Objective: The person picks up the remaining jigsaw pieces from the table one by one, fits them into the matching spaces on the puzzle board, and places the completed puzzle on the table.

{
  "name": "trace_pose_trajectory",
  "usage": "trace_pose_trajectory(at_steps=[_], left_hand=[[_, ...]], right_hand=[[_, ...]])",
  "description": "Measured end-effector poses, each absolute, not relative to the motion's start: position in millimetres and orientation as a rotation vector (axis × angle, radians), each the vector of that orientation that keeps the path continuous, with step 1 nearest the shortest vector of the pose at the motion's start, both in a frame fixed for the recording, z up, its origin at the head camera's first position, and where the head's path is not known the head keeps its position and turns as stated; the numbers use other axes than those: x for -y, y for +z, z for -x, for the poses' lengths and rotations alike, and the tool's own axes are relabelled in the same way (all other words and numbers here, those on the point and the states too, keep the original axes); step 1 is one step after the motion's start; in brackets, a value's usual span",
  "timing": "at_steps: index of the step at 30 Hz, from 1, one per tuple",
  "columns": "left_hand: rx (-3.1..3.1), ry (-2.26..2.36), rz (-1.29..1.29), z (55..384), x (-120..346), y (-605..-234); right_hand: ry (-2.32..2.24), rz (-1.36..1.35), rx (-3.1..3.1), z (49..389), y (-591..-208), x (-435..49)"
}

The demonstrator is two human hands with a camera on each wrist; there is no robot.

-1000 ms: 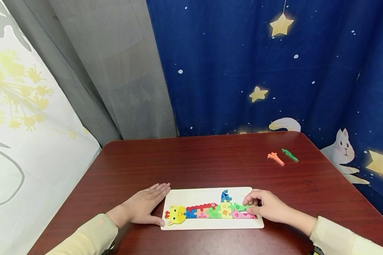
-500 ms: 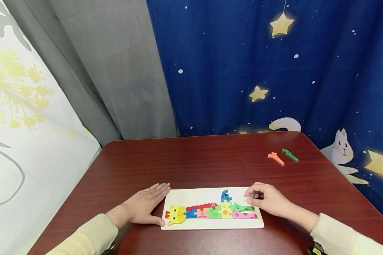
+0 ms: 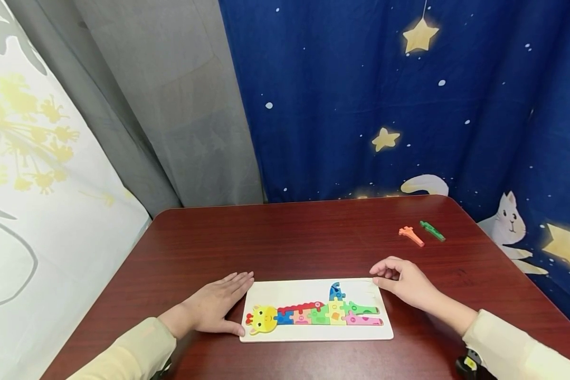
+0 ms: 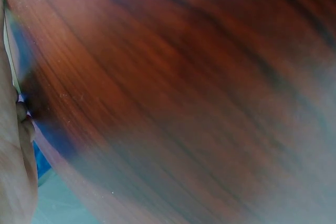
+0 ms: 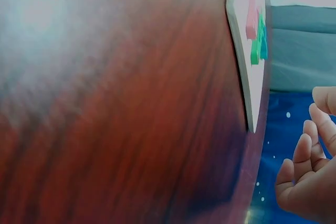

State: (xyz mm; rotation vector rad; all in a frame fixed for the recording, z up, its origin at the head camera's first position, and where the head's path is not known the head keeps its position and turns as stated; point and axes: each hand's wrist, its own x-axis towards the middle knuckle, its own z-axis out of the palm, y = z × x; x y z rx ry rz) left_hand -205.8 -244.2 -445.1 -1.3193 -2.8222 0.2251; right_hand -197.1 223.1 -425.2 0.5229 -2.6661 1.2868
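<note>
A white puzzle board (image 3: 309,333) lies on the table, holding a giraffe of coloured jigsaw pieces. Its yellow head (image 3: 263,320) is at the left; the green leg piece (image 3: 361,309) and pink leg piece (image 3: 363,320) lie side by side at the right. My left hand (image 3: 218,303) rests flat at the board's left edge, fingers straight. Above the board's far right corner hovers my right hand (image 3: 404,278), fingers loosely bent. The right wrist view shows nothing between these fingers (image 5: 303,156). A blue piece (image 3: 336,292) sits above the yellow body piece (image 3: 335,313).
Farther back on the right of the dark red table (image 3: 275,237) lie an orange piece (image 3: 411,236) and a dark green piece (image 3: 432,230). A blue starry curtain (image 3: 337,105) and a grey curtain (image 3: 180,105) hang behind the table.
My right hand has left the green leg piece and moved away from me and slightly right, to the board's far corner. My left hand has stayed in place.
</note>
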Motion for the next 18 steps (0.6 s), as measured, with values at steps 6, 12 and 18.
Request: trace_pose_trajectory(at_steps=[6, 12, 18], left_hand=[[2.823, 0.22, 1.322, 206.0, 244.0, -444.6], [2.806, 0.22, 1.327, 206.3, 244.5, -445.4], [2.79, 0.218, 1.332, 206.1, 245.4, -445.8]], right_hand=[[1.28, -0.453, 2.627, 204.7, -421.9, -227.6], [1.283, -0.375, 2.61, 214.3, -421.7, -236.5], [1.29, -0.259, 2.592, 224.7, -418.7, -247.1]])
